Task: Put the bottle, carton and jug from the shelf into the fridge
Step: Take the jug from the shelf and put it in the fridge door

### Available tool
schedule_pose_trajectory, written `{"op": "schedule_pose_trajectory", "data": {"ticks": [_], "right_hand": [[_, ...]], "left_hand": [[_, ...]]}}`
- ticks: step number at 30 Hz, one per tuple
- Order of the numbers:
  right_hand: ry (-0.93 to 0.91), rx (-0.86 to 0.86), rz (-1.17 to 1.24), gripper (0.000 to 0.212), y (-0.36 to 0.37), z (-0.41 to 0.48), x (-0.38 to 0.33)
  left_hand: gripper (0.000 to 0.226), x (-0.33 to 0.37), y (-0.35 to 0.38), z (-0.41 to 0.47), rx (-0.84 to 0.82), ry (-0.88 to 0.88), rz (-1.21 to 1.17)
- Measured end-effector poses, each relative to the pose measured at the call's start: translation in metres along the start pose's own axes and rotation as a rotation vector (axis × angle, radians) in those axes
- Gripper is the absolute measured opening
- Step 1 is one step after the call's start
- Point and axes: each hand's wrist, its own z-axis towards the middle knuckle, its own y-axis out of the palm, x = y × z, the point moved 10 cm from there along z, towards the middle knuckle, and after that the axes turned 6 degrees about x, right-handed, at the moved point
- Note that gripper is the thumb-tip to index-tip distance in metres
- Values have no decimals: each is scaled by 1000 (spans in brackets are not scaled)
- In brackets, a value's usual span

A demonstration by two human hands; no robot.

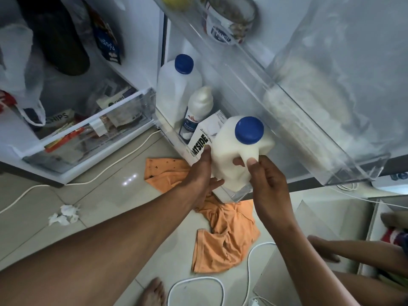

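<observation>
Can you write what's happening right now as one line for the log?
both hands, left and right, hold jug | lowering into door bin | carton, bottle already inside

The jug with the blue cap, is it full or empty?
Nearly full: the jug looks white with milk up to the neck, right under its blue cap.
</observation>
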Motion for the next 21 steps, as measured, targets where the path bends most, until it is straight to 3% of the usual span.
{"op": "schedule_pose_trajectory", "data": {"ticks": [4, 6, 10, 15, 21], "right_hand": [[47, 43, 93, 30, -3, 10, 20], [65, 68, 124, 29, -5, 12, 31], [145, 132, 182, 31, -2, 14, 58], [215, 146, 182, 29, 5, 11, 86], [274, 144, 233, 28, 18, 2, 102]], "left_hand": [[56, 8, 16, 0, -95, 125, 66], [59, 8, 16, 2, -70, 141, 104], [36, 7, 9, 13, -4, 178, 199], [44, -9, -2, 17, 34, 181, 345], [33, -19, -17, 23, 69, 143, 287]]}}
